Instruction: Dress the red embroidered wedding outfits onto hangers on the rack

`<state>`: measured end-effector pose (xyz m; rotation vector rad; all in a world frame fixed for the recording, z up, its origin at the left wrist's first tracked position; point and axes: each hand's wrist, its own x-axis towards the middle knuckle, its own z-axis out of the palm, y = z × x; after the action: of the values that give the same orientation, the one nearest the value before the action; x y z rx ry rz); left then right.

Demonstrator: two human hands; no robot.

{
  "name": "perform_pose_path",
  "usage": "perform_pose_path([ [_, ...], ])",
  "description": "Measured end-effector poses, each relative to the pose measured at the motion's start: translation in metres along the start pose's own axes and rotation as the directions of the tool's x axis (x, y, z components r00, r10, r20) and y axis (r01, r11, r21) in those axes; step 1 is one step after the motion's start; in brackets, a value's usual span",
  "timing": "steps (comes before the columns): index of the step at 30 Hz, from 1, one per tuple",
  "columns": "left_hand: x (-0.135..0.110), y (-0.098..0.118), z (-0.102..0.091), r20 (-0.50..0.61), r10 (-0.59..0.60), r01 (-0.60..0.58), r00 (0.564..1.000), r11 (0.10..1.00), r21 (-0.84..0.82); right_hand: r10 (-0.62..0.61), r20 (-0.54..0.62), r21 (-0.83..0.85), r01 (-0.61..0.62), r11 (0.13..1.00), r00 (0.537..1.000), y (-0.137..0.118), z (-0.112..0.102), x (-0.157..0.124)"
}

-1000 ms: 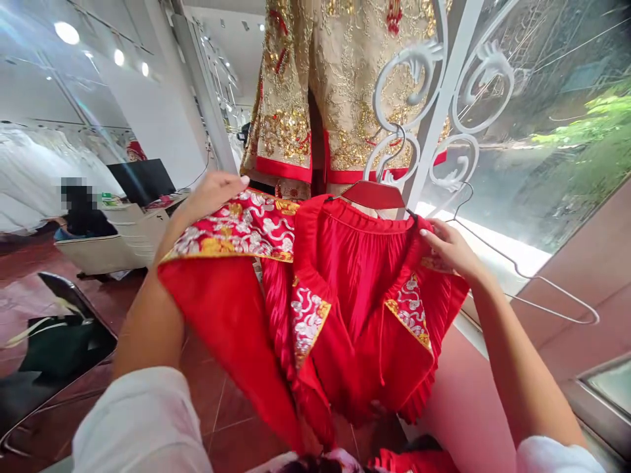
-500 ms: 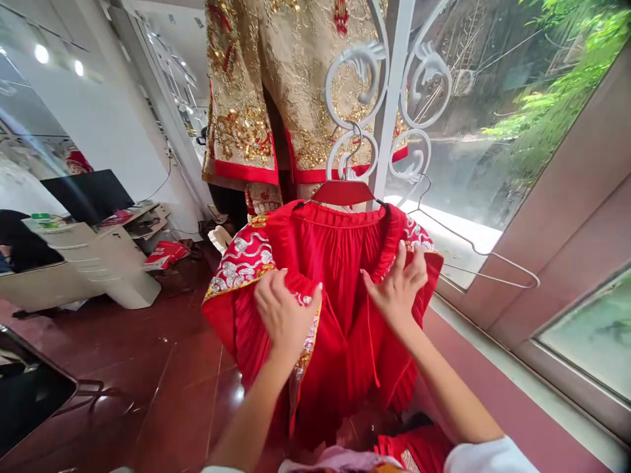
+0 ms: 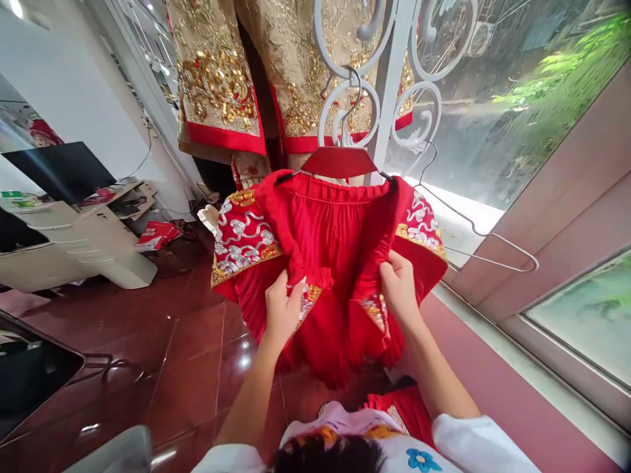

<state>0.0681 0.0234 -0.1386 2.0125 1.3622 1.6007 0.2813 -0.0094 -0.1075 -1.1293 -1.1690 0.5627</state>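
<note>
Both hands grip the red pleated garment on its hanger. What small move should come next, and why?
Probably bring the two gripped edges together at the middle. The left hand and right hand each pinch a trimmed front edge of the red pleated garment, pleats show in the gap between them, and the red hanger holds it up.

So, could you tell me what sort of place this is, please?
Probably a bridal or ceremonial dress shop: a red pleated garment on a hanger, a gold embroidered robe hanging behind it, and a desk with a monitor.
</note>
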Motion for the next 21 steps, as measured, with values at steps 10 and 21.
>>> perform_pose_path([
  [10, 0.001, -0.052, 0.032, -0.075, -0.174, 0.159, 0.982, 0.971, -0.181, -0.088, -0.163, -0.109, 0.071, 0.991, 0.983, 0.045, 0.022, 0.013],
  [21, -0.008, -0.085, 0.031, -0.044, -0.210, 0.209, 0.977, 0.977, -0.044, -0.173, 0.001, -0.436, 0.156, 0.886, 0.985, 0.138, 0.033, -0.085],
])
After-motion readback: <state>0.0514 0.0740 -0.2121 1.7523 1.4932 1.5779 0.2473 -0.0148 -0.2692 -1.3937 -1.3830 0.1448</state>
